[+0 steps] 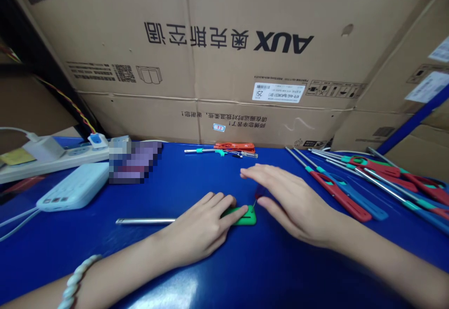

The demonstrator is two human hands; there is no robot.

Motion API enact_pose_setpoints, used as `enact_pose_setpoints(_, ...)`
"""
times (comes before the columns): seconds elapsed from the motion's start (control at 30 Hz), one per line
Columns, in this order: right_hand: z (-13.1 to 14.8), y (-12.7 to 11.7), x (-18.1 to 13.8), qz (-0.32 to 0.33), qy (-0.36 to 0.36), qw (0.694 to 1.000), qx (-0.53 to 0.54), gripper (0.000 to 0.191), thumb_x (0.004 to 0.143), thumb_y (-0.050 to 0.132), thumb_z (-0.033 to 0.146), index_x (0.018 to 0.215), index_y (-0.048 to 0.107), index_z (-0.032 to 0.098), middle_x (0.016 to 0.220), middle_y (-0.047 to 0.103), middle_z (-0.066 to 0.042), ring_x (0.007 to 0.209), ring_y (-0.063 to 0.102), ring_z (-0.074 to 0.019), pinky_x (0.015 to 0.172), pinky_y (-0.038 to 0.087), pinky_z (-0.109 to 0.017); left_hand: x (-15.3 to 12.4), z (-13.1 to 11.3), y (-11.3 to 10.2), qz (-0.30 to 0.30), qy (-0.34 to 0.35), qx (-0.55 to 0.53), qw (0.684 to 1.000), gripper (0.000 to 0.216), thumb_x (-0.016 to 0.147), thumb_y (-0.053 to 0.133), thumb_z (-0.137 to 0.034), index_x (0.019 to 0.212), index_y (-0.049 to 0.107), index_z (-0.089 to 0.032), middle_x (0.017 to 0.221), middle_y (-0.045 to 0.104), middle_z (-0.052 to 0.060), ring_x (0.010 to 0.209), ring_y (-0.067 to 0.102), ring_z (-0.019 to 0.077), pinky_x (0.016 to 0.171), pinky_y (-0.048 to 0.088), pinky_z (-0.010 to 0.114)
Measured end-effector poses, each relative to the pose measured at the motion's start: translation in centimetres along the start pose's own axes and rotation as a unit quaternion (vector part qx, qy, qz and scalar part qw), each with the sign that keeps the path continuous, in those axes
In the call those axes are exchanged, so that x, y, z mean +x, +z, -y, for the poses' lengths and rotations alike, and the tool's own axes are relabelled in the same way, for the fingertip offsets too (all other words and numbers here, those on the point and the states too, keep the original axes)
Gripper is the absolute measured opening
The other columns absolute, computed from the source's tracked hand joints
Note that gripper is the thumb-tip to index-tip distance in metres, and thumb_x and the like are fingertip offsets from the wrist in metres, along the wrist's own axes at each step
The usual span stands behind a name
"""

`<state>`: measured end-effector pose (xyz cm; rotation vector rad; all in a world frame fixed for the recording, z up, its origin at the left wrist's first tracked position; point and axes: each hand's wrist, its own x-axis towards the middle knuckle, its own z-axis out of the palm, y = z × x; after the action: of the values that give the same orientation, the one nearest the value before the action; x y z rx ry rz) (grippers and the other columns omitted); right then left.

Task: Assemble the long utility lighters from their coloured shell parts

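A long-necked lighter with a green handle lies flat on the blue tabletop. Its silver tube points left. My left hand is closed over the handle and presses it down, hiding its middle. At the handle's right end is my right hand, its thumb and fingers curled around a small screwdriver with a dark red handle. Most of that tool is hidden by the hand. The thin metal shaft slants down to the green handle's end.
Several red and blue long-necked lighters lie at the right. Near the cardboard wall are an orange-red handle shell and a tube with small parts. A power bank, power strip and cables occupy the left.
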<state>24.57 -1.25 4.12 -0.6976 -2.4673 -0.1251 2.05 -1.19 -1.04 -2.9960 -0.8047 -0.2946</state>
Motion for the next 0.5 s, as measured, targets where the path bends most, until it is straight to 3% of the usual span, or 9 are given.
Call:
enact_pose_setpoints(0.1,0.0,-0.1,-0.1,0.018,0.025,0.997,0.078,0.034,0.096,0.038,0.016,0.129,0.045,0.015,0.105,0.064,-0.01,0.095,0.062,-0.0173,0.082,0.053,-0.03,0.0,0.0,0.0,-0.007,-0.001,0.004,1.0,0.049,0.09,0.042,-0.012,0.138,0.038,-0.021,0.107,0.051,0.01,0.093,0.048,0.0244,0.084,0.043,0.039)
enact_pose_setpoints(0.17,0.0,-0.1,-0.2,-0.015,0.011,0.999,0.035,0.022,0.096,0.042,0.02,0.113,0.055,0.015,0.089,0.065,-0.008,0.081,0.063,-0.0172,0.073,0.053,-0.029,-0.1,0.0,0.0,-0.006,-0.002,0.007,1.0,0.05,0.089,0.042,-0.011,0.138,0.037,-0.021,0.106,0.051,0.009,0.094,0.048,0.0246,0.084,0.043,0.039)
enact_pose_setpoints(0.23,0.0,-0.3,-0.2,-0.035,-0.006,0.999,-0.025,0.018,0.095,0.044,0.023,0.104,0.057,0.014,0.088,0.065,-0.009,0.083,0.063,-0.02,0.074,0.053,-0.032,-0.1,0.0,0.0,-0.001,-0.002,0.008,1.0,0.05,0.09,0.043,-0.011,0.139,0.037,-0.021,0.105,0.051,0.009,0.094,0.048,0.0248,0.083,0.043,0.039)
enact_pose_setpoints(0.37,0.2,-1.1,0.3,0.055,0.032,0.997,0.052,0.034,0.096,0.039,0.017,0.13,0.042,0.014,0.117,0.06,-0.012,0.107,0.058,-0.0183,0.09,0.048,-0.031,-0.1,0.0,0.0,0.006,-0.002,0.004,1.0,0.05,0.09,0.042,-0.012,0.139,0.036,-0.021,0.107,0.051,0.01,0.095,0.048,0.0247,0.084,0.043,0.039)
enact_pose_setpoints(0.43,0.2,-1.1,0.3,0.076,0.039,0.992,0.098,0.034,0.097,0.038,0.015,0.13,0.04,0.017,0.108,0.062,-0.008,0.098,0.061,-0.0148,0.085,0.05,-0.027,-0.1,0.0,0.0,0.002,-0.003,0.006,1.0,0.051,0.09,0.042,-0.012,0.14,0.035,-0.022,0.107,0.051,0.009,0.095,0.048,0.0244,0.084,0.043,0.039)
enact_pose_setpoints(0.5,0.0,-0.8,0.3,0.053,0.027,0.996,0.072,0.021,0.098,0.038,0.019,0.114,0.05,0.016,0.092,0.063,-0.007,0.081,0.062,-0.0152,0.072,0.051,-0.026,-0.1,0.0,0.0,-0.006,-0.001,0.008,1.0,0.05,0.091,0.041,-0.012,0.139,0.036,-0.022,0.106,0.051,0.009,0.094,0.048,0.024,0.084,0.043,0.038)
